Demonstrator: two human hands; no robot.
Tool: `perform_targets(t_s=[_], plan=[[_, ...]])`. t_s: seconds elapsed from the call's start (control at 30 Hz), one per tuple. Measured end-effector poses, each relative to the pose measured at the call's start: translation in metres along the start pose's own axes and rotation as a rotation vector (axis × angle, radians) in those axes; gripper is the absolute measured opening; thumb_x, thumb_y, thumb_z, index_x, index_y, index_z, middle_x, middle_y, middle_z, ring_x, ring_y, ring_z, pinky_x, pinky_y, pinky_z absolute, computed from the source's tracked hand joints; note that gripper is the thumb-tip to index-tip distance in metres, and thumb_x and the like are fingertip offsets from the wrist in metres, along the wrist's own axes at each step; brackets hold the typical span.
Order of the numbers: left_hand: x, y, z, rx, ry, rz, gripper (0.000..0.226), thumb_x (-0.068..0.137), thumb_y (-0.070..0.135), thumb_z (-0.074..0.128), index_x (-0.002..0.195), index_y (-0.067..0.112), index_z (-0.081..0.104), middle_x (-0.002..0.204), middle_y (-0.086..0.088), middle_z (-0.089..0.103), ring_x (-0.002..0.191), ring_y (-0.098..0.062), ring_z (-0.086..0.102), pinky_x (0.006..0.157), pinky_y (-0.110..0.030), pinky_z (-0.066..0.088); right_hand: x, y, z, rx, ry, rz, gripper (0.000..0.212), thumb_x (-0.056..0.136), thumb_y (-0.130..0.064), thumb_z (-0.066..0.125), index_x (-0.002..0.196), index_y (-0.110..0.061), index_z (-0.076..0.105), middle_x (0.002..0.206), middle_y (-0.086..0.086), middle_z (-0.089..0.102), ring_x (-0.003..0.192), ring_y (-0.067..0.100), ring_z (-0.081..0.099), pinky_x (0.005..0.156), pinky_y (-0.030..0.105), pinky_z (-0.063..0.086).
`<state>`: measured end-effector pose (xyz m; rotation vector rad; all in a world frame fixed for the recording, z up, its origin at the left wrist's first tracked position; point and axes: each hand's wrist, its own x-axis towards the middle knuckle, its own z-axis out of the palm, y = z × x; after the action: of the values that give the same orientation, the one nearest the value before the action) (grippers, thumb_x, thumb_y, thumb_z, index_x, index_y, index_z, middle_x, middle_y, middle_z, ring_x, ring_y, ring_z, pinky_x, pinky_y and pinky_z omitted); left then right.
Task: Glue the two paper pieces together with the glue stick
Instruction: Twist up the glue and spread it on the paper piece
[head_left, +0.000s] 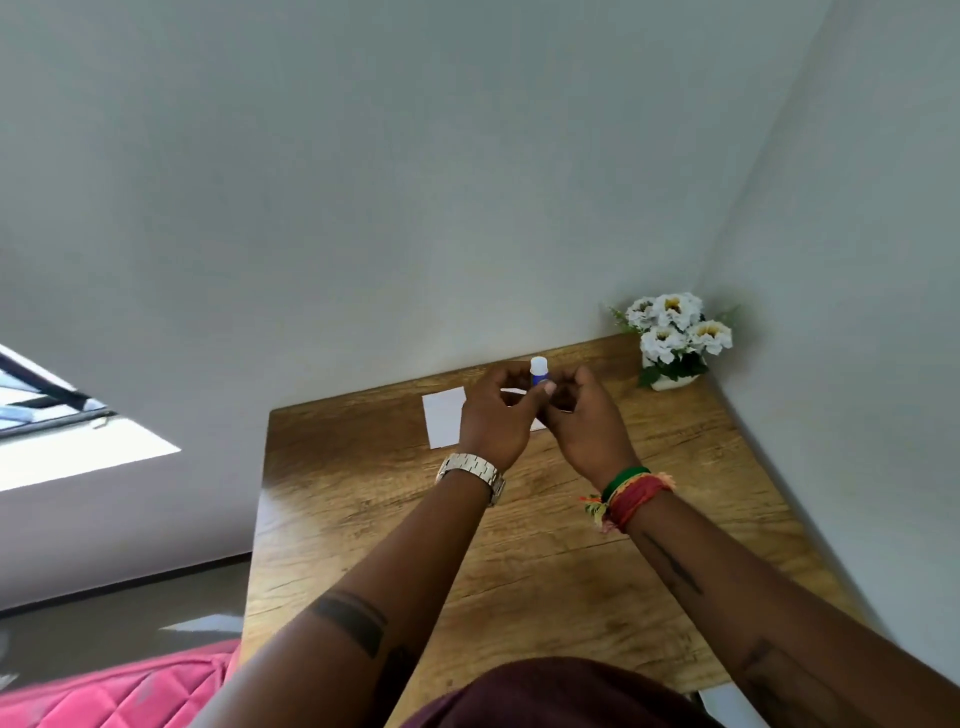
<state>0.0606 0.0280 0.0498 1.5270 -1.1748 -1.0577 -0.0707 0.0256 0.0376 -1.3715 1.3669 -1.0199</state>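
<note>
A blue glue stick (538, 370) with a white cap stands upright between my two hands, raised above the wooden table (415, 519). My left hand (496, 415) grips its blue body with thumb and fingers. My right hand (584, 421) is curled close against the stick's lower part; whether it holds the stick is hidden. One white paper piece (443, 418) lies flat on the table just left of my left hand. A second white piece (535, 423) shows only as slivers behind my hands.
A small white pot of white flowers (672, 338) stands in the table's far right corner against the walls. The table's left edge drops to the floor, where a pink quilted cushion (119, 691) lies at the lower left.
</note>
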Motion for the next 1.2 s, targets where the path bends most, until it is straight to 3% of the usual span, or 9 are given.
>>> perform_targets(t_s=[0.1,0.2,0.27,0.5,0.63,0.83,0.93,1.13,1.2], plan=[[-0.010,0.003,-0.016,-0.026,0.050,0.000,0.028,0.082,0.037,0.081,0.107,0.028,0.070,0.095,0.010,0.074,0.087,-0.006,0.070,0.072,-0.027,0.058,-0.011,-0.003,0.008,-0.005,-0.046,-0.012,0.034,0.084,-0.021,0.081,0.109,-0.022,0.057,0.107,-0.002,0.071,0.100,0.014,0.070,0.086,0.040,0.058],[-0.019,0.009,-0.030,-0.029,0.071,0.029,0.029,0.082,0.036,0.081,0.108,0.026,0.071,0.092,0.014,0.073,0.081,0.003,0.068,0.060,-0.011,0.051,-0.019,-0.005,0.015,0.036,-0.068,0.027,0.028,0.083,-0.016,0.082,0.099,-0.016,0.059,0.088,0.002,0.070,0.078,0.017,0.069,0.075,0.044,0.060],[-0.024,0.011,-0.036,-0.015,0.074,0.025,0.029,0.084,0.036,0.080,0.109,0.025,0.072,0.092,0.014,0.074,0.080,0.001,0.069,0.062,-0.012,0.051,-0.024,-0.007,0.018,0.085,-0.061,0.036,0.025,0.084,-0.012,0.081,0.098,-0.009,0.061,0.085,0.010,0.070,0.072,0.019,0.067,0.070,0.042,0.060],[-0.037,0.016,-0.043,-0.002,0.077,0.025,0.028,0.085,0.036,0.079,0.110,0.025,0.074,0.093,0.013,0.075,0.083,-0.001,0.070,0.069,-0.019,0.052,-0.040,-0.011,0.019,0.255,-0.114,0.062,0.022,0.093,-0.007,0.070,0.111,0.003,0.062,0.089,0.019,0.068,0.080,0.028,0.069,0.083,0.050,0.061],[-0.038,0.018,-0.046,-0.031,0.076,0.033,0.031,0.085,0.035,0.078,0.113,0.021,0.073,0.097,0.008,0.076,0.089,-0.008,0.072,0.080,-0.030,0.058,-0.043,-0.015,0.018,0.330,-0.156,0.065,0.019,0.094,-0.009,0.069,0.111,-0.001,0.063,0.089,0.014,0.069,0.087,0.027,0.070,0.086,0.044,0.060],[-0.038,0.021,-0.051,-0.013,0.023,0.068,0.023,0.087,0.030,0.077,0.109,0.023,0.074,0.091,0.011,0.076,0.082,0.000,0.071,0.064,-0.012,0.052,-0.043,-0.017,0.009,0.300,-0.350,0.085,0.022,0.100,-0.018,0.061,0.116,-0.006,0.071,0.110,0.022,0.072,0.090,0.021,0.069,0.082,0.033,0.059],[-0.036,0.024,-0.053,-0.001,0.007,0.080,0.026,0.088,0.030,0.077,0.112,0.021,0.073,0.093,0.010,0.075,0.082,0.002,0.070,0.062,-0.008,0.049,-0.041,-0.021,0.008,0.332,-0.376,0.088,0.021,0.101,-0.016,0.058,0.117,-0.009,0.070,0.108,0.020,0.072,0.088,0.017,0.069,0.080,0.030,0.059],[-0.026,0.030,-0.057,0.011,0.019,0.108,0.028,0.086,0.029,0.078,0.111,0.018,0.072,0.095,0.005,0.076,0.086,-0.005,0.072,0.072,-0.017,0.055,-0.028,-0.027,0.018,0.254,-0.231,0.009,0.002,0.093,-0.013,0.071,0.095,-0.013,0.071,0.079,0.003,0.072,0.072,0.016,0.069,0.065,0.028,0.058],[-0.022,0.032,-0.056,-0.010,0.014,0.112,0.026,0.084,0.029,0.081,0.107,0.018,0.072,0.092,0.003,0.077,0.085,-0.009,0.073,0.074,-0.022,0.057,-0.022,-0.030,0.022,0.270,-0.165,-0.004,0.012,0.088,-0.008,0.076,0.090,-0.010,0.065,0.077,0.008,0.070,0.067,0.020,0.068,0.063,0.035,0.059]])
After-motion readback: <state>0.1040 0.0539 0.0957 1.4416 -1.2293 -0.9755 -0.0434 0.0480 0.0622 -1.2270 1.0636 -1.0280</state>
